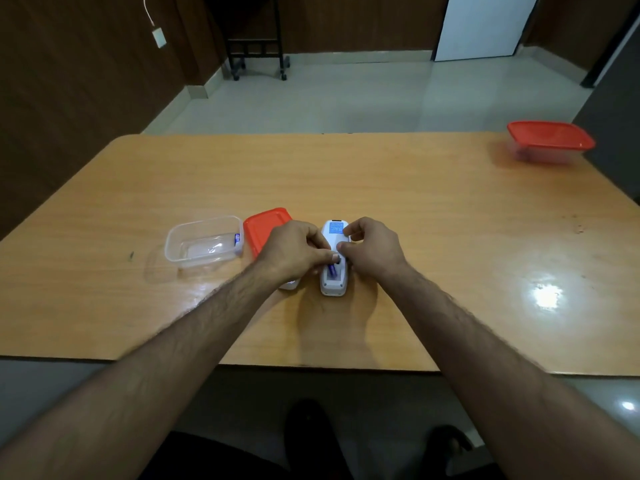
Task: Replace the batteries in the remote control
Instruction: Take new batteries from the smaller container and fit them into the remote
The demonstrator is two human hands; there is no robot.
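A white remote control [334,287] lies face down on the wooden table [433,237], its battery bay open towards me. A purple battery [332,271] sits in the bay. My left hand [294,249] pinches the far end of that battery with thumb and fingers. My right hand [372,247] rests on the remote's right side, thumb on its back near the blue label [335,229]. A white piece [289,285], perhaps the battery cover, pokes out under my left wrist. Another purple battery [237,239] lies inside a clear plastic tub [204,245] to the left.
An orange lid [261,228] lies between the clear tub and my left hand. A second tub with an orange lid [550,142] stands at the table's far right corner. The table's near edge runs just below my forearms.
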